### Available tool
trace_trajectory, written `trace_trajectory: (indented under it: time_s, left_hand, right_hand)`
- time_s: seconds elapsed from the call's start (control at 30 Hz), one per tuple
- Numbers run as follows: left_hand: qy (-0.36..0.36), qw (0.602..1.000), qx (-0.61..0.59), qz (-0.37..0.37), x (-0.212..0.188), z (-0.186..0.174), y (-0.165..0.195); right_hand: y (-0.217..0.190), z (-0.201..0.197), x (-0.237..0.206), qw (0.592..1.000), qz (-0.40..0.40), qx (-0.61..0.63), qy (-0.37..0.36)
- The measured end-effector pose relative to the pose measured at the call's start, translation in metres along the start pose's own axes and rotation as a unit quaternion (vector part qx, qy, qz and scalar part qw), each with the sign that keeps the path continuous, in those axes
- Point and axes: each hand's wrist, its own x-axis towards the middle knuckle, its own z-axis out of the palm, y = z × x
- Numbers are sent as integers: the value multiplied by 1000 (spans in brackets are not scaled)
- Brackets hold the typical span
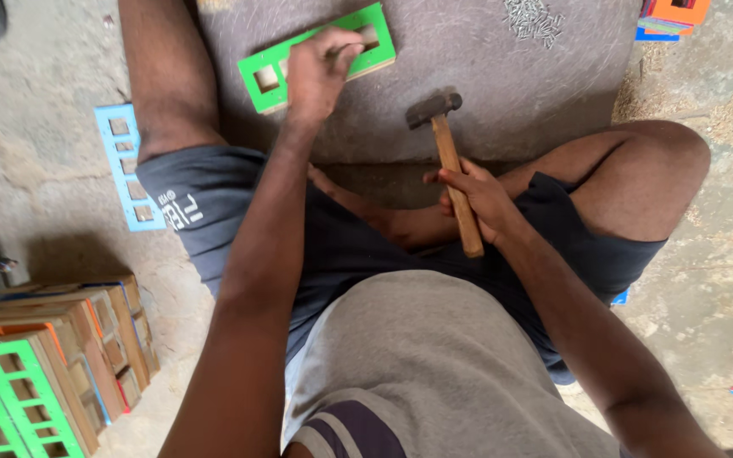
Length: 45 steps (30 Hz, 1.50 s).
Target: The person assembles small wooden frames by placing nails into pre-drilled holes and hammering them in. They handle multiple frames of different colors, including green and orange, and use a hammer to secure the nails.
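My left hand (316, 75) rests on a green wooden frame (375, 38) with rectangular cut-outs, which lies on a round grey work slab (485, 93). The fingers are pinched together over the frame; something small may be between them, but I cannot make it out. My right hand (478, 199) grips the wooden handle of a hammer (447, 148). Its dark metal head hangs just above the slab, to the right of the frame. I sit cross-legged with my knees on either side of the slab.
A pile of small nails (534, 19) lies at the slab's far right. A blue frame (127, 165) lies on the floor to the left. Stacked green, orange and wooden frames (44, 365) stand at the lower left. More coloured pieces (672, 15) sit at the top right.
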Motion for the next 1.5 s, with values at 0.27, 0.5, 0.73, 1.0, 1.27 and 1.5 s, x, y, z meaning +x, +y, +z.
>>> trace_trajectory:
  time_s: [0.27,0.5,0.73,1.0,1.27,1.5]
  left_hand:
    - [-36,989,111,85,-5,-5,-2]
    - [-42,983,156,82,-4,-1,-9]
    - [-42,983,151,96,-4,0,-9]
    - [-55,971,218,77,-3,1,-17]
    - [-34,963,239,122,-1,7,-22]
    - [-31,965,220,139,2,8,-19]
  right_hand:
    - [4,10,3,979,-37,-193,56]
    - [-30,36,7,902,-254,-342,70]
    - [-47,39,35,770,-348,-528,89]
    - [-49,21,-7,761,-510,-395,71]
    - [-45,25,33,634,-471,-606,90]
    - [-16,15,-6,920,-147,-358,70]
